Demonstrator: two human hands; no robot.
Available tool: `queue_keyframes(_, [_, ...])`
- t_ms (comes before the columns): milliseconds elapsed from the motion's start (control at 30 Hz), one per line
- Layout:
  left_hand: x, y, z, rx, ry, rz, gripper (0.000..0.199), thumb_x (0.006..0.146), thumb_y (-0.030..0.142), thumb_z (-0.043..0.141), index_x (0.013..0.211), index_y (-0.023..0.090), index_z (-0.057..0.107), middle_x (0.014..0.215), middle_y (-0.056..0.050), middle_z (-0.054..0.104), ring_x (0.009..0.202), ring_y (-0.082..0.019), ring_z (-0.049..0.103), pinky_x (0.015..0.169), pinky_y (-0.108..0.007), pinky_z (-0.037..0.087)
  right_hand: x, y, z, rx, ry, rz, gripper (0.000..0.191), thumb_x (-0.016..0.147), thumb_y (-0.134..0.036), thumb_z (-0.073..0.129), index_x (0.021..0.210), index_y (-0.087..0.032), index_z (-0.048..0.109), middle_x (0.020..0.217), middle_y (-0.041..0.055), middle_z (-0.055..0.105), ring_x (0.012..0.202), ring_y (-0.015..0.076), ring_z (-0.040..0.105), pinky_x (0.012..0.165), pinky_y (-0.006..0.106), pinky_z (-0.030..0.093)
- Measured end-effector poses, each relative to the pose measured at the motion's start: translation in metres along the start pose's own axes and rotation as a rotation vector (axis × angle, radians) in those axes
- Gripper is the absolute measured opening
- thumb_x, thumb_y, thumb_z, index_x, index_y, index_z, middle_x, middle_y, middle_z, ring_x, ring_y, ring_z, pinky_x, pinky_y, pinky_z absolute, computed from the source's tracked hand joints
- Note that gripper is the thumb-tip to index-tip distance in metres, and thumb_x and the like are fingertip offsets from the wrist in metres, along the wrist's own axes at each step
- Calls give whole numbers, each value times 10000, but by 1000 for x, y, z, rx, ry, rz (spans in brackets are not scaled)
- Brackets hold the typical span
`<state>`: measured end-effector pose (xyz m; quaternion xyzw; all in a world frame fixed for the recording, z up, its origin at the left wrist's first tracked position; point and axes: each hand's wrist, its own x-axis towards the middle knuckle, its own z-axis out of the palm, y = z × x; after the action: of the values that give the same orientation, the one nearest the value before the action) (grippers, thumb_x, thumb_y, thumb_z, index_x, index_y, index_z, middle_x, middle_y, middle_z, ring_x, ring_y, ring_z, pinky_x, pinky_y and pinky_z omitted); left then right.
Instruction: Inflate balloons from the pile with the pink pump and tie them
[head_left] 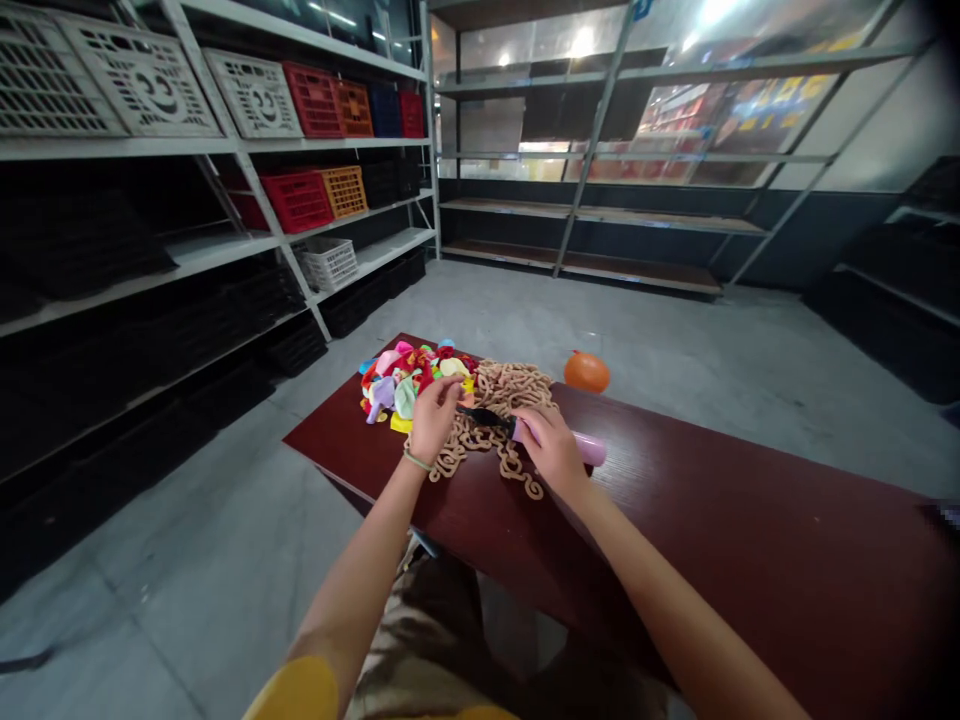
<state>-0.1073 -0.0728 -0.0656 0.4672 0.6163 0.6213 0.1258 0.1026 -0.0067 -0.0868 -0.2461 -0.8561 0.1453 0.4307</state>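
Observation:
My right hand (pixel 551 445) is wrapped round a pink hand pump (pixel 589 448), a smooth tube lying level over the table. From its left end a black piece (pixel 486 417) reaches toward my left hand (pixel 435 415). Whether this is a nozzle or a limp balloon, I cannot tell. My left fingers are pinched together by its tip, and what they hold is too small to make out. Under and behind both hands lies a heap of tan, curling, cord-like strands (pixel 514 380). Left of it is a pile of limp, many-coloured balloons (pixel 405 395).
The dark red table (pixel 712 500) stretches off to the right. Past its far edge is a blown-up orange balloon (pixel 586 373). Metal shelves (pixel 262 240) with red crates (pixel 296 200) and white crates (pixel 255 95) stand at the left, and another rack (pixel 592 170) at the back.

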Motion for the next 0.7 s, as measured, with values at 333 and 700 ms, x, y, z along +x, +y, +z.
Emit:
queue_keyframes(333, [-6, -54, -54, 205, 298, -30, 262, 959, 320, 519, 1063, 180, 715, 797, -40, 687, 704, -160, 609, 710, -304, 499, 127, -19, 115, 29, -417, 169, 214, 953, -212, 490, 1030, -216, 691, 1078, 48, 724, 1009, 172, 654, 920, 275, 455])
queue_keyframes(700, [-3, -60, -49, 133, 284, -43, 259, 948, 341, 518, 1046, 218, 724, 805, -42, 689, 742, -182, 629, 773, -326, 502, 169, -10, 177, 51, -475, 411, 50, 762, -191, 697, 764, -186, 647, 877, 85, 717, 933, 239, 677, 854, 324, 465])
